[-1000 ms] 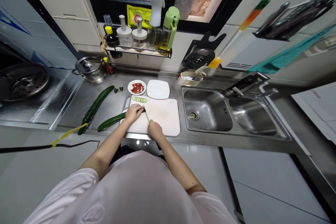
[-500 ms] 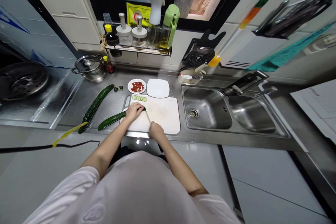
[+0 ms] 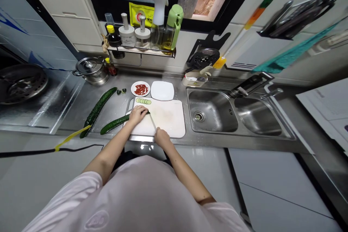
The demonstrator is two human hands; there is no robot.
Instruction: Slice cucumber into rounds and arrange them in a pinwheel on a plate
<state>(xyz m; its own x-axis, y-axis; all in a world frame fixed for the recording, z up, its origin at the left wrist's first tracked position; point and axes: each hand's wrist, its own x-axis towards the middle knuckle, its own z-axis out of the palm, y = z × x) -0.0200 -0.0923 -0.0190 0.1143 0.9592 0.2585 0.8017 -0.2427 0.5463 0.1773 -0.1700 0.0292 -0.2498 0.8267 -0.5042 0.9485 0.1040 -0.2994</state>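
A white cutting board (image 3: pixel 168 119) lies on the steel counter in front of me. My left hand (image 3: pixel 137 114) is curled down on a cucumber (image 3: pixel 114 124) that reaches from the counter onto the board. My right hand (image 3: pixel 162 138) is closed on the handle of a knife (image 3: pixel 152 121), whose blade sits at the cucumber's cut end by my left fingers. Several cucumber slices (image 3: pixel 143 101) lie in a row at the board's far edge.
A second whole cucumber (image 3: pixel 98 108) lies to the left. Behind the board are a small plate of red chilli (image 3: pixel 140 89) and a white square plate (image 3: pixel 162 90). A double sink (image 3: pixel 236 114) is on the right, a steel pot (image 3: pixel 89 69) at back left, bottles on a shelf (image 3: pixel 141 49).
Both hands stay at the cucumber and knife with only slight shifts; the view has drifted a little to the right.
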